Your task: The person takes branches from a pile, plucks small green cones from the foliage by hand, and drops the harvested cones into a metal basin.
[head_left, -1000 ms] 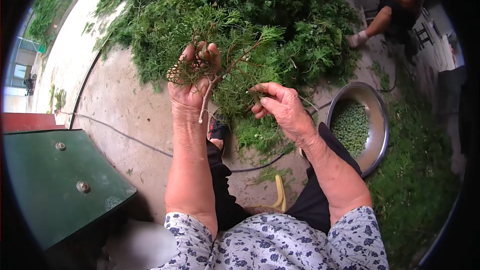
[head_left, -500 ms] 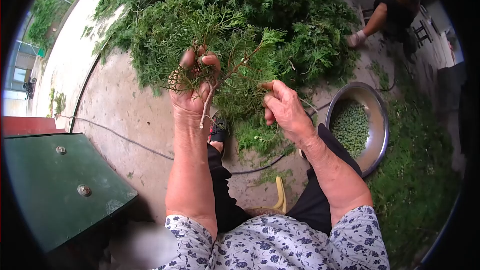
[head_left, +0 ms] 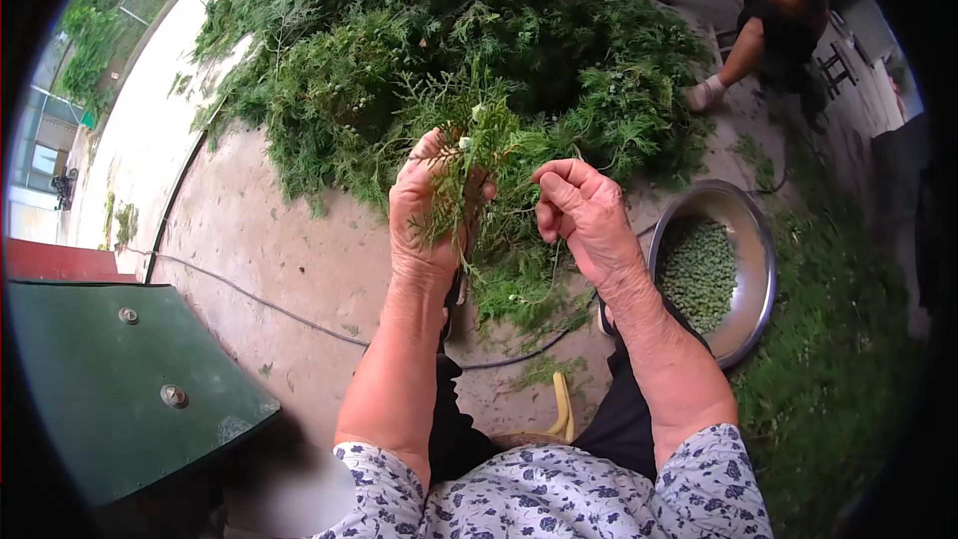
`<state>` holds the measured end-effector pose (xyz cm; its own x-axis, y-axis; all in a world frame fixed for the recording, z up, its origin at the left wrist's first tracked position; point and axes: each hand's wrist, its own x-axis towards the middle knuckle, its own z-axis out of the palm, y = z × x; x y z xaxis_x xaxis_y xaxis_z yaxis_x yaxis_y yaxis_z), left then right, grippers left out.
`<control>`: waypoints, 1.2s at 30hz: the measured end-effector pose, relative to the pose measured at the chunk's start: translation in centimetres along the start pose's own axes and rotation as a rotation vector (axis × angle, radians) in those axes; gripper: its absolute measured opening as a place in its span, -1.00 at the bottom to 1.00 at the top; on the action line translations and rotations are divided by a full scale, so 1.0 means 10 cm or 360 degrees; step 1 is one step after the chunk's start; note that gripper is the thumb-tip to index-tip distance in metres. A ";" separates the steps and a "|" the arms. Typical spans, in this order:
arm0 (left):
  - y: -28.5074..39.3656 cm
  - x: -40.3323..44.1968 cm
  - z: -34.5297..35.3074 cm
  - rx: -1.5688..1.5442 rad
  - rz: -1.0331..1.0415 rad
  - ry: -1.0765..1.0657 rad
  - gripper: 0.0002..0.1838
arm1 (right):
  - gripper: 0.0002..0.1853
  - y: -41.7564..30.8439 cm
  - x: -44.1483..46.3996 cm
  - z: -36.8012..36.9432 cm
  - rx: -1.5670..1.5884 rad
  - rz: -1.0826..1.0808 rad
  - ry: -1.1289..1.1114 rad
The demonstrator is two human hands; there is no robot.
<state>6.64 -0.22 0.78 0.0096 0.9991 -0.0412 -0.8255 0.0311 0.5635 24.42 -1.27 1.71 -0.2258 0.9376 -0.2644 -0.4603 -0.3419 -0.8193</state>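
My left hand (head_left: 419,220) is wrapped round a green conifer sprig (head_left: 487,140), held up in front of the large heap. A couple of pale round seed cones show among its flat leaves. Just to the right, my right hand (head_left: 597,220) has its thumb and forefinger pinched together, a small gap away from the sprig. Whatever lies between those fingertips, if anything, is too small to make out. Beyond my right wrist stands a metal basin (head_left: 760,284), partly filled with small green cones (head_left: 699,274).
A big heap of cut conifer branches (head_left: 369,50) covers the ground ahead. On the left is a green metal box (head_left: 130,379). A dark hose (head_left: 519,357) crosses the concrete. Another person (head_left: 773,10) sits at the upper right. Loose greenery (head_left: 828,369) lies beyond the basin.
My left hand has shifted right and turned the sprig, so the bare stem end no longer shows and pale cones face me. My right hand has moved slightly right, still pinched.
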 end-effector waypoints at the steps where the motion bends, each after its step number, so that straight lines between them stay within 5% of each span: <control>1: 0.00 0.02 0.07 0.0223 -0.0061 0.0073 -0.76 | -0.83 -0.01 0.00 0.00 -0.0086 -0.0011 -0.0041; 6: -0.08 -0.02 0.33 0.0586 -0.0139 0.0144 -0.56 | -0.70 -0.06 -0.07 0.09 0.0070 0.0006 -0.0168; 17: -0.13 -0.07 0.40 0.0543 -0.0300 -0.0031 -0.40 | -0.84 -0.01 -0.05 0.01 0.0003 0.0012 0.0123; 28: -0.17 -0.10 0.42 0.0658 -0.0286 0.0009 -0.45 | -0.84 0.03 -0.01 0.00 -0.0171 -0.0357 0.0008; 36: -0.21 -0.09 0.42 0.0451 -0.0316 -0.0026 -0.48 | -0.85 -0.02 -0.03 -0.04 0.0332 0.0007 -0.0065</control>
<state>10.73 -1.09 3.05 0.1649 0.9731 -0.1611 -0.6172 0.2292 0.7527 24.90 -1.48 1.79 -0.2608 0.9341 -0.2437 -0.6262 -0.3558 -0.6937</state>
